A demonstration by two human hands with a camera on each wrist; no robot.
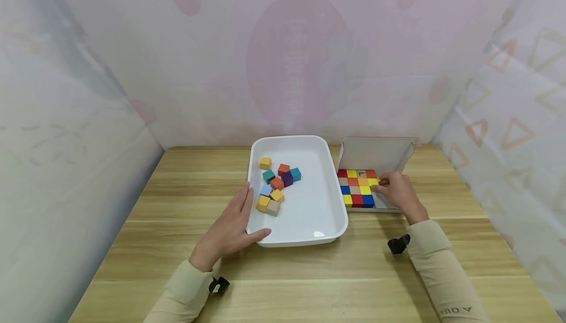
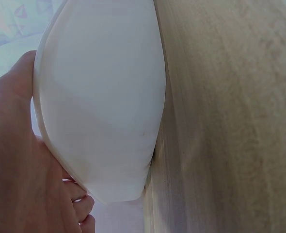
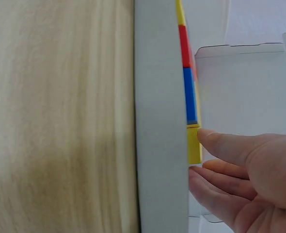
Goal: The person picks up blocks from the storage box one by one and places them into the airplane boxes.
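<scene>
Right wrist view shows fingers (image 3: 215, 145) apparently pinching yellow cube (image 3: 193, 145); left hand (image 1: 230, 229) flat.

Letter on 1 block (image 1: 361, 173) too small.

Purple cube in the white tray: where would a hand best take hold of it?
From above, pinching the top edges of the purple cube: orange cubes and a teal cube crowd its sides, so only its upper part stands clear within the tray.

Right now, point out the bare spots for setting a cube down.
Free: the white tray floor right of the loose cubes, and the box strip under the right hand. Crowded: the cube grid. The left hand holds the tray's corner.
</scene>
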